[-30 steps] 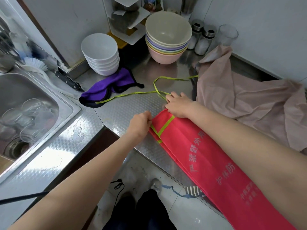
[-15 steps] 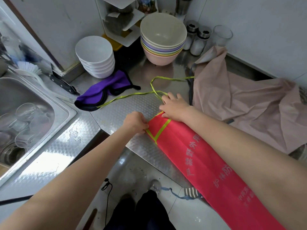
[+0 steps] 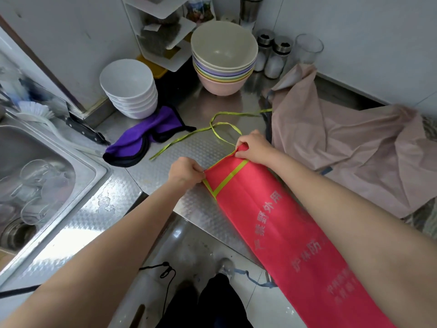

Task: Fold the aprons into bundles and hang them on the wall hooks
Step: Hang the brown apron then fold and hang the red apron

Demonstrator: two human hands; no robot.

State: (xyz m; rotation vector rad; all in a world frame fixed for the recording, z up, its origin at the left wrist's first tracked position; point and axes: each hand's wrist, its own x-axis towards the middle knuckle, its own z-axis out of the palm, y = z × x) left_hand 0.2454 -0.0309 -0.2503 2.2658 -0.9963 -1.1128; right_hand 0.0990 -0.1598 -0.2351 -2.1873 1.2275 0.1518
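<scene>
A red apron [image 3: 279,223] with pale printed characters lies folded into a long strip on the steel counter [image 3: 198,147], its lower part hanging off the front edge. My left hand [image 3: 185,172] pinches the near corner of its top end. My right hand [image 3: 251,146] grips the far corner, lifting it slightly. Yellow-green straps [image 3: 220,125] trail from that end across the counter. A beige apron [image 3: 350,147] lies crumpled to the right. No wall hooks are in view.
A purple cloth [image 3: 144,138], stacked white bowls [image 3: 130,91] and stacked coloured bowls [image 3: 224,60] stand behind the hands. Shakers [image 3: 272,55] and a glass [image 3: 307,49] sit by the back wall. A sink [image 3: 33,176] holding glasses lies left, a knife [image 3: 82,129] beside it.
Both hands moved from pressing the apron's end to holding its two top corners; the right hand has raised its corner. The strap end has slid right along the counter.
</scene>
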